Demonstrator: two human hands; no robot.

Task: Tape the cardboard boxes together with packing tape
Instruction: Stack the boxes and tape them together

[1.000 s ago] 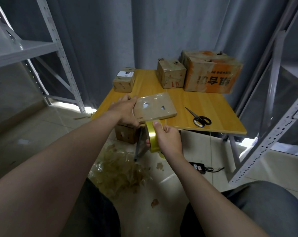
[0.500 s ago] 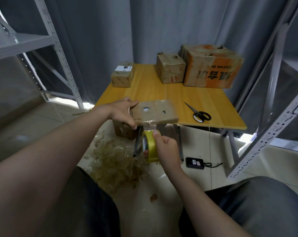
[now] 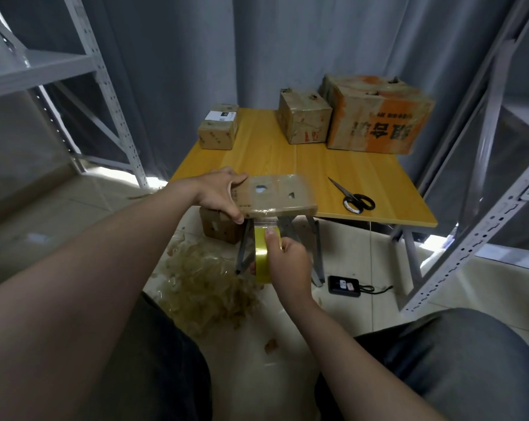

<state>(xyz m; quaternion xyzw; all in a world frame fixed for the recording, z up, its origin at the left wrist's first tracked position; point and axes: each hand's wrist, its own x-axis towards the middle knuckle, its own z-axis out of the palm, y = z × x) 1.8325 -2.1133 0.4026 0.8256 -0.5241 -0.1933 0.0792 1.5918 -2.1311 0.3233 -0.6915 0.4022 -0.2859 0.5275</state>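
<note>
The flat box [image 3: 276, 199] is held steady by the left hand [image 3: 219, 194] so tape can be pulled down from the tape roll [image 3: 262, 256], gripped by the right hand [image 3: 289, 262].

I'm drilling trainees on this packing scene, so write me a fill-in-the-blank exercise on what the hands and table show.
1. The left hand holds a flat cardboard box at the table's front ____.
2. The right hand has its grip on a roll of ____ tape.
3. The scissors lie on the table with black ____.
4. The number of boxes standing on the table's far half is ____.

Missing words: edge; yellow; handles; three
</note>
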